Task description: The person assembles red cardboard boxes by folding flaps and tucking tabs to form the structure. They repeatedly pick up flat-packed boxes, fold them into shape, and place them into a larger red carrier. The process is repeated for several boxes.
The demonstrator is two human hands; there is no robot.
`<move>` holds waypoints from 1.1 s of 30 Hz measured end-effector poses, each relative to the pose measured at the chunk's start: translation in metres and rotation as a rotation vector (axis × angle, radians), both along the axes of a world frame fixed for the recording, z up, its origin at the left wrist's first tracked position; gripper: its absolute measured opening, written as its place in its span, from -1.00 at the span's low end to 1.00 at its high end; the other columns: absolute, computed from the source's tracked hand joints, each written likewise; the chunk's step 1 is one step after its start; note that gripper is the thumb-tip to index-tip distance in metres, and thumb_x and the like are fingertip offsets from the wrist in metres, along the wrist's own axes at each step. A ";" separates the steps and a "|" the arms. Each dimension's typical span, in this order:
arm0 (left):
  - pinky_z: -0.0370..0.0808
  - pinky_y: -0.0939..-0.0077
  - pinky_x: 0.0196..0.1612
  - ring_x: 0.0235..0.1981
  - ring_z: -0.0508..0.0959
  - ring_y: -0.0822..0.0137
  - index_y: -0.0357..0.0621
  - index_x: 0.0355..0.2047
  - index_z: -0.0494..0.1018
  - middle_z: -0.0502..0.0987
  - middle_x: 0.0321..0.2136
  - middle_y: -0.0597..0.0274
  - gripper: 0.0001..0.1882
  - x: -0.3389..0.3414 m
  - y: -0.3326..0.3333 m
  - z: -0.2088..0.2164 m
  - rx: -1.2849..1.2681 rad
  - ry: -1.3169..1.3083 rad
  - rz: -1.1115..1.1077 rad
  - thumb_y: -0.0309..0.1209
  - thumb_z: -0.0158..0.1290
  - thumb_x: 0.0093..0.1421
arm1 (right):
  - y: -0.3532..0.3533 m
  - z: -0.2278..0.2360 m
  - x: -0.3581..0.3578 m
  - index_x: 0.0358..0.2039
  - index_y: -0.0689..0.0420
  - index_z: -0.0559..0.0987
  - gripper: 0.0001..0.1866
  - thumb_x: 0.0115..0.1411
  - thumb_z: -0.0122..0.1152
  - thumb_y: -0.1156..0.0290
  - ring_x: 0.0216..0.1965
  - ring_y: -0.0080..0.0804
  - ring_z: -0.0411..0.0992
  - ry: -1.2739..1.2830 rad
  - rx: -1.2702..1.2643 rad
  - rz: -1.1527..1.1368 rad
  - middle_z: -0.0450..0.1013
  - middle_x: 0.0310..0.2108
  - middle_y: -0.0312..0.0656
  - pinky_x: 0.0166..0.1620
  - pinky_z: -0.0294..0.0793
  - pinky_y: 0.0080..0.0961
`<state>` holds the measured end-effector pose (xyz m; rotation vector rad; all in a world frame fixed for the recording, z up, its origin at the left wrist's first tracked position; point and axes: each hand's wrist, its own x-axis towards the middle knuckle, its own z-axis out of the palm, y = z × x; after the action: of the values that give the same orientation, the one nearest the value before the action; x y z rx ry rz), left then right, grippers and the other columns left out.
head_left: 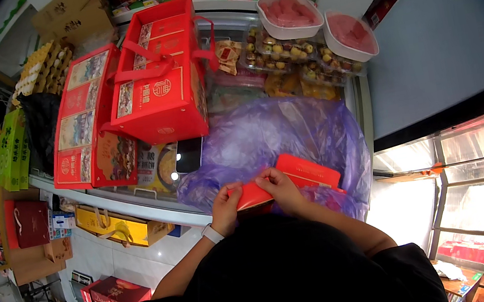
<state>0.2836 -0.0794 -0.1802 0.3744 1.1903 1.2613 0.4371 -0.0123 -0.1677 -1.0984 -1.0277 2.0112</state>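
My left hand (226, 210) and my right hand (282, 190) are close together near the freezer's front edge. Between them they pinch a glossy red sheet of folded paper or card (253, 194), its near part hidden by my body. A flat red card piece with rounded corners (308, 172) lies just beyond and right of my right hand; whether it joins the held one I cannot tell. Under it spreads a crumpled, translucent purple plastic bag (270, 127). A dark phone (190, 156) rests at the bag's left side, beyond my left hand.
Two red gift boxes, one with ribbon handles (159, 94) and one lower (84, 126), stand on the left of the freezer (169, 213). Clear fruit boxes (270, 53) and two white tubs (290, 17) sit at the far right. A yellow gift box (115, 226) is below left.
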 end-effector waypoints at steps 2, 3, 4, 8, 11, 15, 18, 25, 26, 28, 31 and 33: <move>0.40 0.56 -0.11 -0.24 0.47 0.41 -0.26 -0.18 0.40 0.48 -0.28 0.17 -0.80 0.002 -0.002 -0.001 0.009 -0.002 -0.012 -0.43 -0.12 0.24 | -0.004 0.000 0.003 -0.30 0.21 0.47 -0.87 0.18 0.12 0.43 -0.32 -0.61 0.37 -0.080 0.089 0.000 0.43 -0.37 -0.28 -0.21 0.37 -0.66; 0.40 0.58 -0.11 -0.24 0.47 0.43 -0.26 -0.17 0.39 0.48 -0.27 0.18 -0.79 0.002 -0.002 -0.001 0.006 -0.022 -0.005 -0.42 -0.10 0.24 | -0.005 0.000 0.004 -0.31 0.22 0.47 -0.87 0.18 0.12 0.43 -0.31 -0.62 0.37 -0.121 0.131 0.000 0.43 -0.37 -0.28 -0.20 0.37 -0.66; 0.40 0.59 -0.12 -0.24 0.46 0.44 -0.26 -0.17 0.39 0.47 -0.26 0.19 -0.79 0.002 -0.001 -0.001 0.002 -0.041 0.002 -0.42 -0.08 0.24 | -0.005 0.000 0.004 -0.32 0.22 0.48 -0.87 0.19 0.12 0.43 -0.30 -0.62 0.37 -0.124 0.178 0.025 0.43 -0.37 -0.28 -0.20 0.36 -0.66; 0.40 0.61 -0.13 -0.24 0.46 0.45 -0.26 -0.14 0.39 0.46 -0.24 0.19 -0.77 0.002 -0.003 0.000 -0.003 -0.090 -0.034 -0.41 -0.06 0.23 | -0.010 0.004 0.002 -0.34 0.22 0.48 -0.87 0.19 0.11 0.41 -0.29 -0.63 0.35 -0.155 0.174 0.062 0.42 -0.37 -0.29 -0.18 0.35 -0.64; 0.40 0.62 -0.13 -0.24 0.45 0.46 -0.26 -0.12 0.38 0.46 -0.24 0.19 -0.75 0.004 -0.003 -0.003 0.020 -0.013 -0.093 -0.40 -0.05 0.23 | -0.009 0.005 0.001 -0.36 0.21 0.48 -0.86 0.19 0.11 0.39 -0.31 -0.63 0.34 -0.118 0.004 0.025 0.41 -0.40 -0.30 -0.18 0.35 -0.65; 0.39 0.62 -0.12 -0.24 0.45 0.46 -0.27 -0.15 0.40 0.47 -0.25 0.21 -0.76 0.004 -0.001 0.000 -0.010 -0.032 -0.081 -0.39 -0.04 0.23 | -0.008 0.002 0.001 -0.41 0.21 0.47 -0.86 0.17 0.15 0.39 -0.34 -0.65 0.32 -0.037 -0.084 -0.042 0.39 -0.43 -0.32 -0.23 0.36 -0.64; 0.38 0.61 -0.11 -0.23 0.45 0.46 -0.27 -0.18 0.43 0.48 -0.25 0.21 -0.77 0.005 -0.002 -0.007 -0.009 0.011 -0.055 -0.39 -0.05 0.23 | -0.012 0.007 0.003 -0.44 0.22 0.45 -0.86 0.13 0.18 0.42 -0.38 -0.58 0.34 -0.348 0.208 -0.022 0.39 -0.44 -0.27 -0.28 0.36 -0.59; 0.37 0.57 -0.09 -0.23 0.46 0.44 -0.27 -0.20 0.43 0.49 -0.25 0.21 -0.78 0.007 -0.002 -0.011 0.071 0.030 -0.068 -0.41 -0.12 0.25 | -0.019 0.000 0.004 -0.45 0.25 0.44 -0.87 0.09 0.18 0.47 -0.36 -0.36 0.40 -0.429 0.597 -0.156 0.40 -0.43 -0.14 -0.25 0.36 -0.53; 0.38 0.56 -0.10 -0.24 0.47 0.43 -0.27 -0.20 0.42 0.49 -0.24 0.20 -0.78 0.007 -0.001 -0.007 0.080 0.027 -0.069 -0.41 -0.15 0.25 | -0.019 0.001 0.003 -0.45 0.25 0.44 -0.87 0.09 0.18 0.47 -0.35 -0.37 0.39 -0.408 0.614 -0.157 0.40 -0.42 -0.14 -0.24 0.36 -0.53; 0.35 0.58 -0.08 -0.21 0.44 0.45 -0.26 -0.19 0.42 0.48 -0.26 0.22 -0.78 0.006 -0.001 -0.005 0.030 -0.010 -0.076 -0.39 -0.10 0.24 | -0.017 0.001 0.002 -0.45 0.24 0.43 -0.88 0.10 0.17 0.47 -0.33 -0.43 0.38 -0.379 0.638 -0.132 0.40 -0.39 -0.16 -0.22 0.35 -0.56; 0.35 0.59 -0.08 -0.20 0.43 0.46 -0.26 -0.18 0.42 0.47 -0.27 0.23 -0.77 0.005 -0.001 -0.009 0.017 -0.034 -0.082 -0.39 -0.06 0.22 | -0.013 -0.002 0.003 -0.44 0.22 0.42 -0.89 0.14 0.13 0.48 -0.31 -0.54 0.34 -0.356 0.623 -0.065 0.40 -0.35 -0.22 -0.20 0.33 -0.60; 0.37 0.59 -0.09 -0.21 0.44 0.45 -0.26 -0.17 0.41 0.47 -0.27 0.23 -0.76 0.005 0.000 -0.006 0.018 -0.039 -0.090 -0.39 -0.05 0.21 | -0.011 -0.005 0.003 -0.41 0.20 0.42 -0.91 0.17 0.10 0.47 -0.30 -0.57 0.33 -0.350 0.555 -0.036 0.40 -0.36 -0.26 -0.19 0.32 -0.62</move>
<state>0.2885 -0.0798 -0.1861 0.4104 1.1177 1.1974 0.4404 -0.0236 -0.1727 -1.1553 -1.6081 1.3903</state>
